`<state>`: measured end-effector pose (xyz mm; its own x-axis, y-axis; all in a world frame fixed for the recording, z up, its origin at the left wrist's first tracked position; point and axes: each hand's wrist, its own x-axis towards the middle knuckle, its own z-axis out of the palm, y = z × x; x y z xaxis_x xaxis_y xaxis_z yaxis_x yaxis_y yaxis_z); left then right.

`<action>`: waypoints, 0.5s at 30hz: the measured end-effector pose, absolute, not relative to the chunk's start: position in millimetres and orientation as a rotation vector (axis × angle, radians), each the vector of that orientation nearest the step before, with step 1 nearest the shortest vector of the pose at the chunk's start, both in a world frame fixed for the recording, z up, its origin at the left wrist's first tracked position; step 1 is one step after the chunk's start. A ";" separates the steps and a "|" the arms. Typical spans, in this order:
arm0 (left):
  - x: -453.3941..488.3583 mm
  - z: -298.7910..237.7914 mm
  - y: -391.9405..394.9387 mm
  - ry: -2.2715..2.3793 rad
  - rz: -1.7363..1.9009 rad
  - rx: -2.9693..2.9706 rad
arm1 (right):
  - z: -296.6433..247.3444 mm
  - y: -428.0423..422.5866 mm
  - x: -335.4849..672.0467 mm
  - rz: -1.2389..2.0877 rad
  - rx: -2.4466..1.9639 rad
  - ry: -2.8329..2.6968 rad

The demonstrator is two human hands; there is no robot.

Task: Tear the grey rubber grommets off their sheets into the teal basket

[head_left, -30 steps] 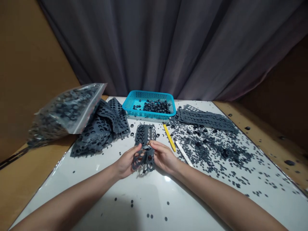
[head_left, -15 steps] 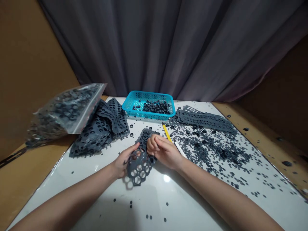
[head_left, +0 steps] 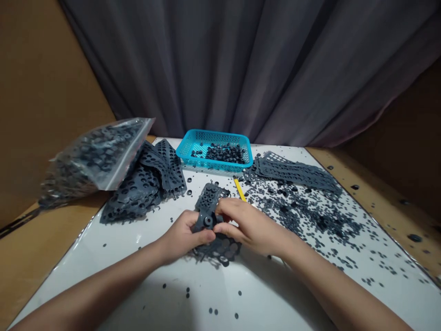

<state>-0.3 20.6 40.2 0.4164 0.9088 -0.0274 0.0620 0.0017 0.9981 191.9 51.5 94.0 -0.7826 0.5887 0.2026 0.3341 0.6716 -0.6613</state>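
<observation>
A dark grey perforated rubber sheet (head_left: 208, 198), bent over on itself, is between my two hands above the white table. My left hand (head_left: 182, 234) grips its left side, thumb on top. Round raised rings stand out on the sheet, one of them just beside the left thumb. My right hand (head_left: 250, 225) pinches the sheet's right edge between thumb and fingers; whether a small loose piece is also in that pinch is hidden. The lower part of the sheet hangs below my hands, with round holes and thin strands.
A blue basket (head_left: 214, 166) holding small dark pieces stands at the back. To the left, a zip bag (head_left: 99, 154) of pieces leans on folded perforated sheets (head_left: 132, 193). Flattened sheets (head_left: 296, 174), a yellow cutter-like tool (head_left: 240, 189) and many scattered discs (head_left: 310, 216) lie right.
My right hand has turned from loosely curled to pinching the sheet's edge. The sheet has been bent over, and my left thumb now presses on top of it.
</observation>
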 end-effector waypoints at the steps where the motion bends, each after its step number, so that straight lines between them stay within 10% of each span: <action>1: -1.2 44.2 20.6 0.922 0.815 1.487 | 94.4 51.1 191.8 0.833 -0.727 -2.505; 15: 7.4 61.4 11.4 1.199 0.702 1.910 | 91.1 42.6 182.0 0.384 -0.833 -2.628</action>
